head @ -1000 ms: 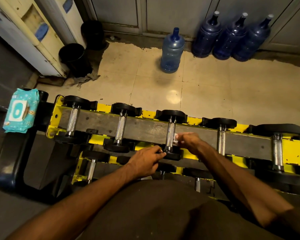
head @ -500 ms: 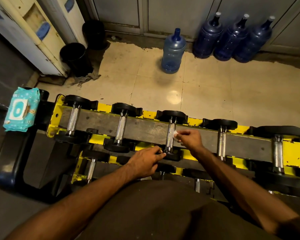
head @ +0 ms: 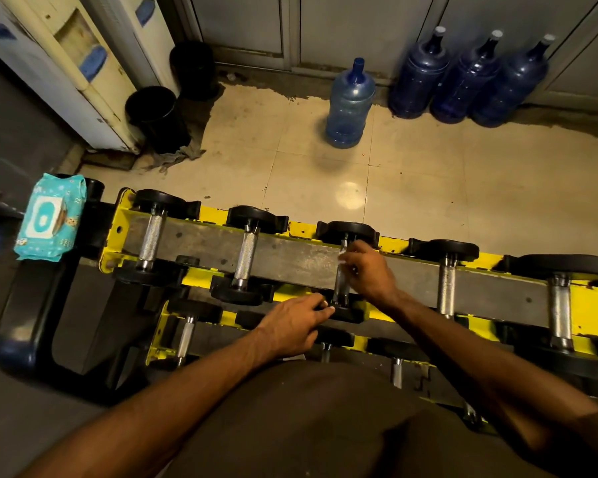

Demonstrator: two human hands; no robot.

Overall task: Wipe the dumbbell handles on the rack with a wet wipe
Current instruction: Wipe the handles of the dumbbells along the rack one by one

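Fingers [head: 354,252] of right hand [head: 368,274] pinch white wet wipe [head: 341,259] on knurled steel dumbbell handle [head: 340,288], far end. Axis runs nearward toward left hand [head: 290,326], resting loose-fingered on black head [head: 348,314].

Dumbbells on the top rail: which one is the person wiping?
The third dumbbell from the left: the right hand holds a white wipe on its handle, and the left hand touches its near head.

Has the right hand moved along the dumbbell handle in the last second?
Yes. The right hand slid its wet wipe up the handle toward the far weight head.
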